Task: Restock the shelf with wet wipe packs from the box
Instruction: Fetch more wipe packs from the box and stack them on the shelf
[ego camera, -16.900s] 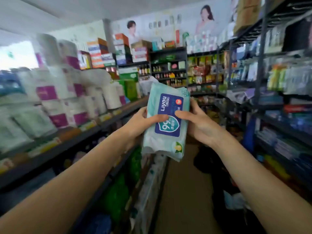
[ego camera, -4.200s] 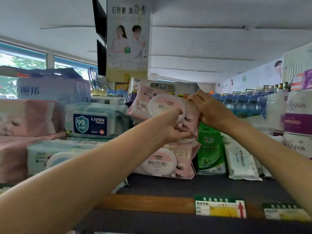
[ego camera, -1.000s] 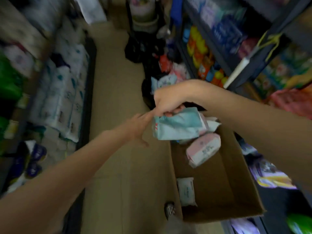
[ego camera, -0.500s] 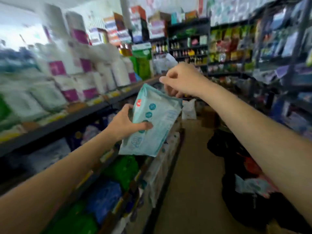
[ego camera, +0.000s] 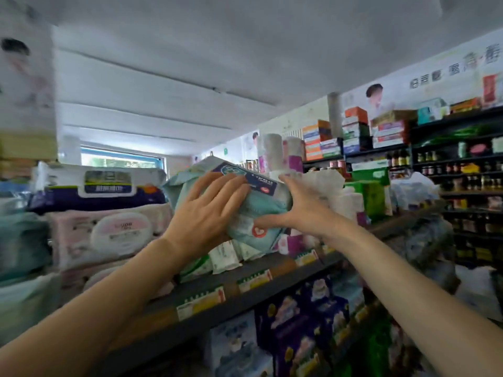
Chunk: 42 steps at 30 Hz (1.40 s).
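I hold a teal wet wipe pack (ego camera: 268, 206) with a dark blue label between both hands, tilted, above the dark shelf (ego camera: 245, 300). My left hand (ego camera: 206, 213) lies with spread fingers flat over the pack's left face. My right hand (ego camera: 299, 210) grips its right end, thumb stretched underneath and fingers behind. The pack hovers just right of the stacked wipes. On the shelf, a navy and white pack (ego camera: 98, 187) lies on top of pink packs (ego camera: 109, 235). The box is out of view.
Small white and green packs (ego camera: 223, 257) stand on the shelf below my hands. Paper rolls (ego camera: 280, 153) stand to the right behind the pack. Purple-blue packages (ego camera: 299, 317) fill the lower shelf. Dark racks of bottles (ego camera: 449, 170) line the far right.
My view swung from the aisle up to the shelf. The pack rose from waist height to shelf-top level, and my right hand moved from its top corner to its right end.
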Available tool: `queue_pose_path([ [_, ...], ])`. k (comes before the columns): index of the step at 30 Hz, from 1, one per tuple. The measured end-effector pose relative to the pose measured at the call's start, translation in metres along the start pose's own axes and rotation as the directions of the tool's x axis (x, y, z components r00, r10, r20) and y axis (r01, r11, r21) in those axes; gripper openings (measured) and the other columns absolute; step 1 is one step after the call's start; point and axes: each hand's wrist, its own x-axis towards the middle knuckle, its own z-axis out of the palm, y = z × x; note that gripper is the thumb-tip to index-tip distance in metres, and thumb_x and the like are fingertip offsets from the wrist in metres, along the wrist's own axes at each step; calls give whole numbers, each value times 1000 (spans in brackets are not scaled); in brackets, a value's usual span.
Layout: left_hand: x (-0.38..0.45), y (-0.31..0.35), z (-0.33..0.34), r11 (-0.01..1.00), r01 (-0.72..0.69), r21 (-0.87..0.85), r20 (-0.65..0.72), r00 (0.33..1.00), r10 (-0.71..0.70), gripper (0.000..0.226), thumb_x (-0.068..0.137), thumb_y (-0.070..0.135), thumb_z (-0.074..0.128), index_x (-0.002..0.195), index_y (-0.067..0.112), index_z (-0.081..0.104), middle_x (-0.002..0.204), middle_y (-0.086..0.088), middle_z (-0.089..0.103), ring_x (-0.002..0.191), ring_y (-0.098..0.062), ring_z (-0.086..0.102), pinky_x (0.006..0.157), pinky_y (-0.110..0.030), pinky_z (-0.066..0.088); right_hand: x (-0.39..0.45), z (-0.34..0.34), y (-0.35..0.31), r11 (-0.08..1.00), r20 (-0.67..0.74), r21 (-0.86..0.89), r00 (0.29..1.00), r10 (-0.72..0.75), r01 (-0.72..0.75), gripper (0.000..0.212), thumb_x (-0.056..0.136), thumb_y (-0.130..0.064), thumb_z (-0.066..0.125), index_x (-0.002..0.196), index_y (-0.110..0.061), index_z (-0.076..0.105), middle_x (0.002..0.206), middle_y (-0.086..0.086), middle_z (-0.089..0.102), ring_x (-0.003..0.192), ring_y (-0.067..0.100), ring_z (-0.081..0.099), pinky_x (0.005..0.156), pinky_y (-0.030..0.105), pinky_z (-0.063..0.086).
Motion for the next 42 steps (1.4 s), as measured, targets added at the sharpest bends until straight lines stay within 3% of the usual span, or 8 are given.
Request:
queue_pose_path([
  [6, -4, -39, 18, 988, 131, 77, 272, 951, -147, 104, 53, 55, 77, 134, 7, 32, 137, -15, 48, 126, -26, 36, 109, -42, 23, 49, 19, 0, 869, -133, -327, 893, -430, 370, 103, 58, -40, 84, 140, -23, 24, 120, -2, 27, 114, 8, 30, 87, 13, 32],
  [13, -13, -79, 40, 916, 394, 75, 423, 819, -387, 130, 58, 56, 76, 146, 14, -11, 156, -12, 11, 145, -20, 0, 118, -35, -9, 109, 25, 4, 470, -3, -538, 556, -831, 700, 93, 54, -29, 85, 127, -19, 30, 125, 0, 24, 118, 19, 28, 84, 34, 51],
  [18, -18, -88, 35, 871, 489, 38, 437, 776, -455, 124, 54, 51, 80, 146, 4, 11, 137, -12, 36, 125, -28, 36, 111, -43, 28, 133, 36, 11, 351, 17, -528, 423, -906, 773, 83, 56, -33, 83, 122, -17, 35, 129, 3, 27, 119, 21, 29, 79, 27, 46],
  [21, -18, -85, 34, 749, 662, -1, 278, 720, -636, 110, 53, 46, 83, 139, 9, 25, 127, -4, 40, 114, -18, 37, 102, -36, 34, 141, 54, 7, 544, -317, -460, 442, -839, 702, 69, 68, -28, 69, 126, -15, 35, 133, 10, 29, 122, 23, 28, 92, 24, 41],
  [25, -7, -78, 35, 201, 917, -344, 130, 259, -957, 96, 51, 35, 87, 128, 9, 35, 118, -1, 47, 110, -16, 47, 95, -33, 45, 126, 92, -22, 688, -419, -99, 597, -684, 719, 67, 78, -5, 65, 135, -6, 31, 133, 18, 32, 122, 17, 33, 102, 15, 34],
  [30, -3, -82, 6, -464, 631, -622, 457, -189, -869, 59, 60, 45, 79, 105, 10, 62, 96, -8, 71, 89, -24, 68, 81, -41, 56, 111, 152, -45, 512, -222, -500, 468, -855, 698, 104, 62, -28, 80, 143, -20, 16, 141, 10, 24, 131, 30, 26, 106, 50, 36],
  [36, -27, -94, -56, -580, 571, -582, 579, -210, -788, 54, 72, 44, 73, 116, 15, 59, 106, -8, 70, 93, -24, 64, 82, -45, 54, 103, 201, -83, 512, -347, -601, 377, -859, 614, 114, 55, -51, 78, 144, -23, 12, 136, 13, 27, 126, 34, 29, 106, 52, 24],
  [42, -46, -120, -140, -429, 771, -470, 625, -52, -779, 42, 82, 52, 51, 99, 15, 60, 90, -7, 72, 90, -21, 69, 78, -29, 55, 98, 210, -137, 537, -316, -490, 435, -843, 687, 118, 51, -49, 81, 143, -21, 12, 132, 10, 23, 118, 33, 32, 97, 48, 32],
])
